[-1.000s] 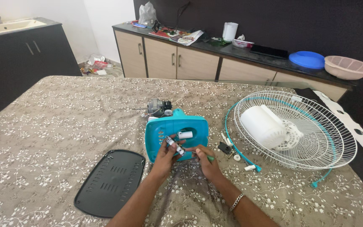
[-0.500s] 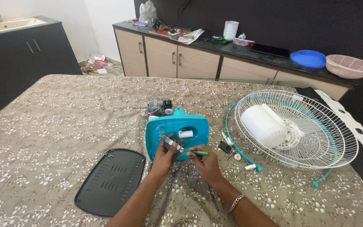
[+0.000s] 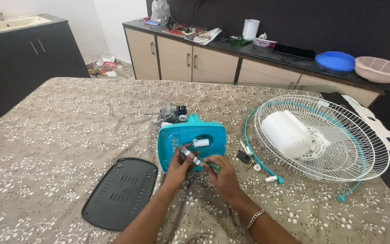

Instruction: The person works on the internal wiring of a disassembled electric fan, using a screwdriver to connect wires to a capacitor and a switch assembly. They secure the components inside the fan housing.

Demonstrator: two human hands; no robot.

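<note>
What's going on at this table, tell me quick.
A person is working on a taken-apart fan. The left hand pinches a small white cylindrical part over the teal plastic fan base; the right hand holds a green-handled screwdriver to it. A black vented cover plate and white wire fan guard lie alongside.

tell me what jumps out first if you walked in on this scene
The teal fan housing at the table's centre, where the left hand and right hand meet over a small striped part and a green-handled tool. To its right lies the white wire fan guard; a black vented panel lies to its lower left.
</note>
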